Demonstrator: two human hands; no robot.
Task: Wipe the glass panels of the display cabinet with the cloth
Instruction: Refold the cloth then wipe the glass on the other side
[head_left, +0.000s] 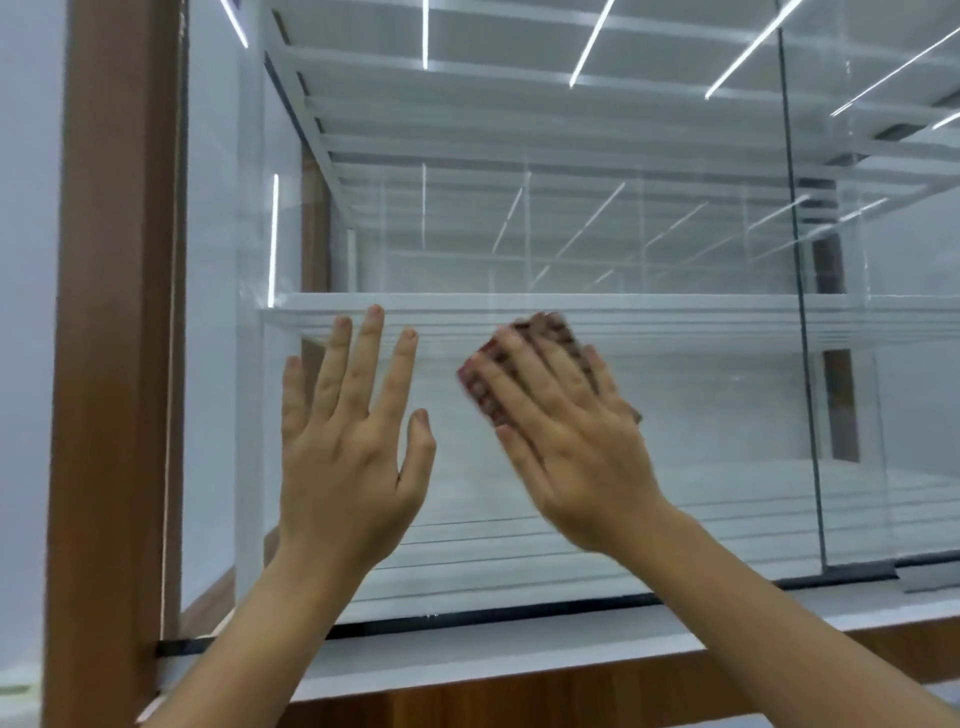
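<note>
A red-and-white patterned cloth (480, 387) is pressed against the clear glass panel (701, 415) of the brown wood-framed display cabinet (114, 312) by the right hand (566, 441), its blurred fingers (522, 364) seemingly stretched flat over it. The left hand (345, 441) is laid on the glass beside it, fingers spread, empty.

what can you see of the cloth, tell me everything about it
The cloth is reddish-brown fabric with a pale checked pattern, and it is blurred. It lies flat against the cabinet's front glass panel, level with the white shelf inside. The right hand presses on it with straight, spread fingers and hides most of it; only its edges show above, left and right of the fingers. The left hand is apart from it.
</note>
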